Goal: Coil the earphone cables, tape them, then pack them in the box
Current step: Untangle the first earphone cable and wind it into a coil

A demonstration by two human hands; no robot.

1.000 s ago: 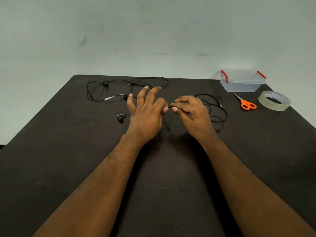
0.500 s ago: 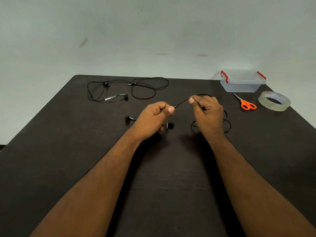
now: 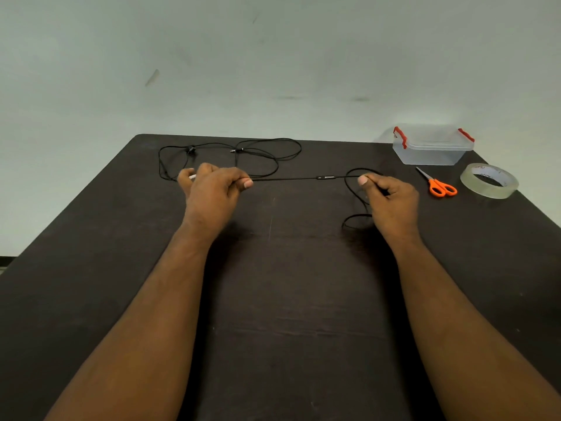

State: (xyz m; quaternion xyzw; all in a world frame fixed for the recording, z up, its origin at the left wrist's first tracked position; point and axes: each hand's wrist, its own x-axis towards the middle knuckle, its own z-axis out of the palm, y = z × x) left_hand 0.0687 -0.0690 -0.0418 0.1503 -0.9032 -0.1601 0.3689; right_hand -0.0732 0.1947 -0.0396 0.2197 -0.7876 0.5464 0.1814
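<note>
A black earphone cable (image 3: 303,178) with an inline remote runs taut between my two hands above the dark table (image 3: 273,299). My left hand (image 3: 212,192) pinches its left end and my right hand (image 3: 391,199) pinches it further along. The rest of that cable hangs in loose loops beside and under my right hand. A second black earphone cable (image 3: 261,151) lies loose at the table's far left. The clear plastic box (image 3: 431,147) with red clips stands at the far right corner. A roll of clear tape (image 3: 488,180) lies to its right front.
Orange-handled scissors (image 3: 438,185) lie between my right hand and the tape roll. The table's far edge meets a pale wall. Both my forearms stretch across the near half of the table.
My hands have moved apart, left hand going left and right hand going right. The cable between them is now pulled out straight, with its inline remote showing.
</note>
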